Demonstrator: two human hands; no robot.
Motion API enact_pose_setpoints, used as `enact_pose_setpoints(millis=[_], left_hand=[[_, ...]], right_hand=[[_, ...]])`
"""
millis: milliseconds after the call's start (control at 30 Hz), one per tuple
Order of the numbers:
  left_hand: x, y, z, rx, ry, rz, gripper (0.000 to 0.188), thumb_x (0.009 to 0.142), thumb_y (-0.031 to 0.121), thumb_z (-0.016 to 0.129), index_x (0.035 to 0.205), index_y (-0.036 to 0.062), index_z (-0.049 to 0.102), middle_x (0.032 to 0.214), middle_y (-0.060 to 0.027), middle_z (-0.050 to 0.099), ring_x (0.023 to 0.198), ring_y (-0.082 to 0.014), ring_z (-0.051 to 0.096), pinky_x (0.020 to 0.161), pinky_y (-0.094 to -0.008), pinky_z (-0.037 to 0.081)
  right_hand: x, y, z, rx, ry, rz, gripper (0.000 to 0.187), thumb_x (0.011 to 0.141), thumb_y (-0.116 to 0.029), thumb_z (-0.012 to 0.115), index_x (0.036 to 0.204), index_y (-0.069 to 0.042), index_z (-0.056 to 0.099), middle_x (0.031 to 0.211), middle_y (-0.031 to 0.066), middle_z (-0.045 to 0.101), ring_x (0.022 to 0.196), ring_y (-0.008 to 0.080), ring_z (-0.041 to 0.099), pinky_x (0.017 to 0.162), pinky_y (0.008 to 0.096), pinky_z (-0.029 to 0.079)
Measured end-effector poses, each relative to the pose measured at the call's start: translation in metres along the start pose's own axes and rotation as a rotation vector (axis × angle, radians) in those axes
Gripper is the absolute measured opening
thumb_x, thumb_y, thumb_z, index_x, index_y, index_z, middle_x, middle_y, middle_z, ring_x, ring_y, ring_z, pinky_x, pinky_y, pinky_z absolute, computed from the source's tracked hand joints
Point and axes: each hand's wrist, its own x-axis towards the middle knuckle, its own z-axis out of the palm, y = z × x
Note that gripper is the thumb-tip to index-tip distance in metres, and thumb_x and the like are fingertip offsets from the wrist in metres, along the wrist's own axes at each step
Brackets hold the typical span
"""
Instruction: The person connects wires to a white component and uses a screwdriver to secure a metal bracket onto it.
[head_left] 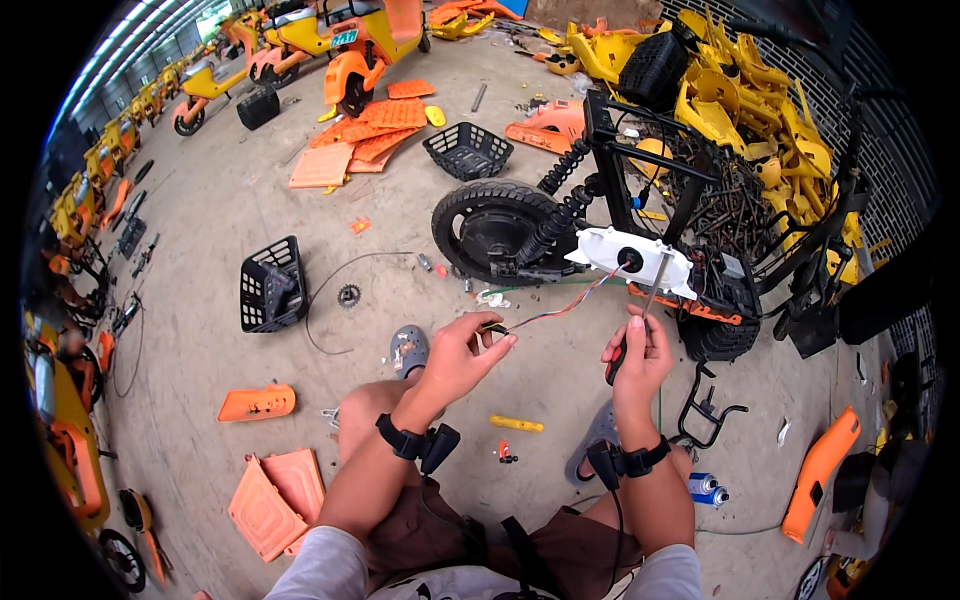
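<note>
- Left hand (465,352) pinches the near end of a coloured cable (562,312), apparently to hold it outstretched.
- Right hand (643,362), apart, grips a screwdriver (656,281) across the white housing (602,248), right of the wheel (490,232); contact unclear.

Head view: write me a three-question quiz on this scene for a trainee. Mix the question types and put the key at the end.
1. Open question: What tool does the person's right hand hold?

2. True or false: The coloured wires run between the person's left hand and the white part.

3. Multiple choice: What colour is the short bar on the floor between the two grey shoes?
A) Blue
B) Yellow
C) White

Key:
1. A screwdriver with a red and black handle.
2. True.
3. B.
</note>
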Motion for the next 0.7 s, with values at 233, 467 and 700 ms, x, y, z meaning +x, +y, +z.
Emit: enact_pose_setpoints(millis=[233,467,700], left_hand=[[0.0,0.011,-0.002,0.117,-0.058,0.012,0.03,0.09,0.021,0.068,0.11,0.001,0.062,0.063,-0.0052,0.05,0.057,-0.0132,0.046,0.056,-0.0288,0.041],[-0.001,0.003,0.0,0.084,-0.052,0.166,0.031,0.094,0.02,0.062,0.122,0.0051,0.06,0.068,-0.0085,0.057,0.056,-0.0158,0.049,0.056,-0.0309,0.044],[-0.003,0.006,-0.002,0.017,-0.095,0.055,0.024,0.095,0.018,0.06,0.114,0.0037,0.067,0.055,-0.0046,0.055,0.051,-0.0105,0.05,0.051,-0.0272,0.041]], right_hand=[[0.001,-0.001,-0.004,-0.021,-0.001,-0.017,0.025,0.099,-0.017,0.054,0.113,0.002,0.059,0.067,0.0018,0.056,0.052,0.0063,0.052,0.046,0.0199,0.04],[0.003,-0.003,-0.004,-0.018,0.019,-0.002,0.029,0.1,-0.023,0.052,0.112,0.002,0.059,0.067,0.0029,0.055,0.05,0.0089,0.052,0.045,0.022,0.041],[0.009,-0.009,-0.005,0.061,0.092,0.066,0.029,0.099,-0.024,0.054,0.111,0.002,0.059,0.066,0.0029,0.055,0.049,0.009,0.052,0.043,0.0221,0.04]])
